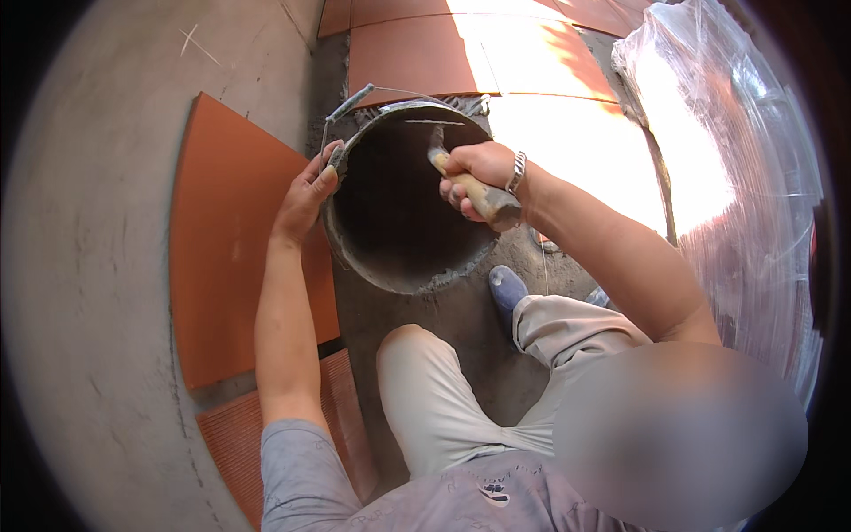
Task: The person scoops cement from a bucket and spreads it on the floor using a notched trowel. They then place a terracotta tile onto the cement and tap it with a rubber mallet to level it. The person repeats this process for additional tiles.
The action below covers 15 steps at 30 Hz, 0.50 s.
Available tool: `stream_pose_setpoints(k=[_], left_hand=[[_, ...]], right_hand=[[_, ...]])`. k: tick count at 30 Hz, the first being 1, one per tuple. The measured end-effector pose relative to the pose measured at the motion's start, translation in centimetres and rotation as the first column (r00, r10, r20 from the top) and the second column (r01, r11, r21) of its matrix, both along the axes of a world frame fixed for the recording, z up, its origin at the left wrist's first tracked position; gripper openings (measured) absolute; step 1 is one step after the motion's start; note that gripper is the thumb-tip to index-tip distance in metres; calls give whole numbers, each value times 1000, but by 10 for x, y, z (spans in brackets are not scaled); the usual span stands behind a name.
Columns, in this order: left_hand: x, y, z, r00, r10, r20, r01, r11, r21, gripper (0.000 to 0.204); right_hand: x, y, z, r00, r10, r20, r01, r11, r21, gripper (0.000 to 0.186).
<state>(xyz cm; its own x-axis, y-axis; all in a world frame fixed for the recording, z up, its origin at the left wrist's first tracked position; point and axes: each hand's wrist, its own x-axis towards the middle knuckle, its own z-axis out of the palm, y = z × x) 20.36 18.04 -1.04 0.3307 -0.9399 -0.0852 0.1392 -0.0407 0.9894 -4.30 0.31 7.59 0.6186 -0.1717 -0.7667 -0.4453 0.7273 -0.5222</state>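
A grey, mortar-crusted bucket (399, 244) with a wire handle is in the middle of the head view, its dark opening facing up toward me. My left hand (310, 186) is closed on its left rim, fingers near the wire handle. My right hand (479, 177) is wrapped round the wooden handle of a trowel (487, 197), whose metal end reaches into the bucket near the far rim. The inside is too dark to make out.
Orange tiles (248, 248) stand along the wall (106, 222) at left, a ridged tile (239, 443) nearer me. Laid tiles (403, 53) lie beyond the bucket, partly in glaring sun. Plastic-wrapped material (753, 213) is at right. My shoe (505, 297) is below the bucket.
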Motion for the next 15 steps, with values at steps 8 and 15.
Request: stream_pose_setpoints(k=[8, 15], left_hand=[[-6, -1, 8, 1000, -8, -28, 7, 999, -34, 68], [-11, -10, 3, 993, 80, -84, -86, 994, -70, 59]], right_hand=[[27, 62, 46, 969, 208, -135, -243, 908, -342, 17], [35, 86, 34, 279, 758, -590, -756, -205, -622, 25]])
